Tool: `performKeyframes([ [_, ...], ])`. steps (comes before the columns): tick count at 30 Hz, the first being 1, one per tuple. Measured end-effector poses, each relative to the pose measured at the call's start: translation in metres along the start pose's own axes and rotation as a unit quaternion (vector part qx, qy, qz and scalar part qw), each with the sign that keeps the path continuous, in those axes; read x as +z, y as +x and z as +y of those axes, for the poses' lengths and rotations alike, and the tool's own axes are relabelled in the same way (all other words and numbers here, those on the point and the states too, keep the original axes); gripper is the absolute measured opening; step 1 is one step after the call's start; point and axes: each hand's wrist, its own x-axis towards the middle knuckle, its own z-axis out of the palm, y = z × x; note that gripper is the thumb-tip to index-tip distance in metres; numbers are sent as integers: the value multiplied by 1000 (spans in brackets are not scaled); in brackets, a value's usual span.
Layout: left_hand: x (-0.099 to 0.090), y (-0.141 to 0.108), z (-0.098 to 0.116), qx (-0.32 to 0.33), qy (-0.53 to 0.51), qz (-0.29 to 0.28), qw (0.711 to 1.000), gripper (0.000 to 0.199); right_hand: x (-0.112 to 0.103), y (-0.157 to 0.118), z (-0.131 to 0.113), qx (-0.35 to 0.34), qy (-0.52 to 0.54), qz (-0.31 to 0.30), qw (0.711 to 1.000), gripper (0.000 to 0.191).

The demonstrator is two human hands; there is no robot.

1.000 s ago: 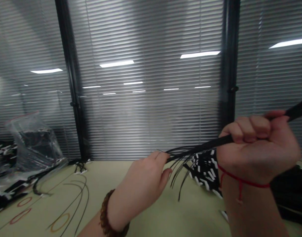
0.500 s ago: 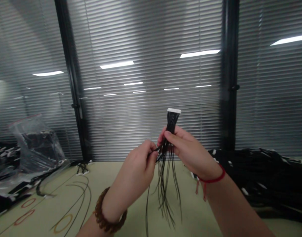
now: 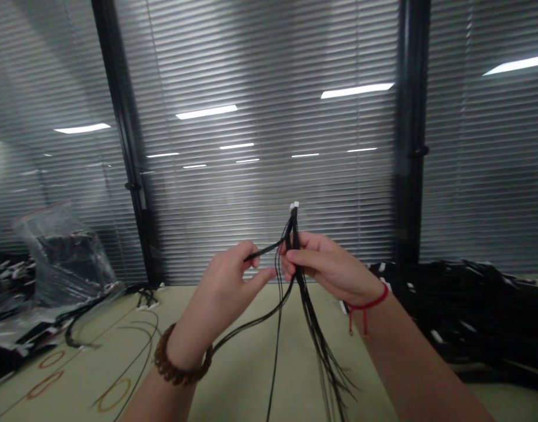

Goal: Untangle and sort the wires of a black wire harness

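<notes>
Black wire bundle upright above surface, between hands, white connector at top. Change in last moment: connector turned from broadside to near edge-on; thin strand group now drawn out left, apart from main bundle, so the two are easier to tell apart. Right hand: fingers pinching bundle just below connector. Left hand: fingers curled on strand group, thumb lifted off. Dark cable pile at right, clear bag far left.
</notes>
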Motion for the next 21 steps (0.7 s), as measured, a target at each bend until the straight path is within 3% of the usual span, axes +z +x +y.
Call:
performKeyframes([
  [3,4,1,3,4,7,-12,1000,35,1,2,3,-1,-19,-14,1000,14],
  [7,9,2,3,-15,-12,-6,1000,40,3,4,6,4,-52,-39,998,22],
  [12,11,2,-1,-69,-151,-45,985,47,5,4,7,7,-79,-51,996,25],
  [14,9,3,-4,-100,-251,-97,958,59,4,3,8,10,-84,-57,995,24],
  [17,4,6,-8,-146,-394,-163,893,71,2,1,8,11,-81,-55,995,27],
  [21,-3,8,-11,-168,-515,-157,826,57,0,3,9,15,-105,-23,994,28],
])
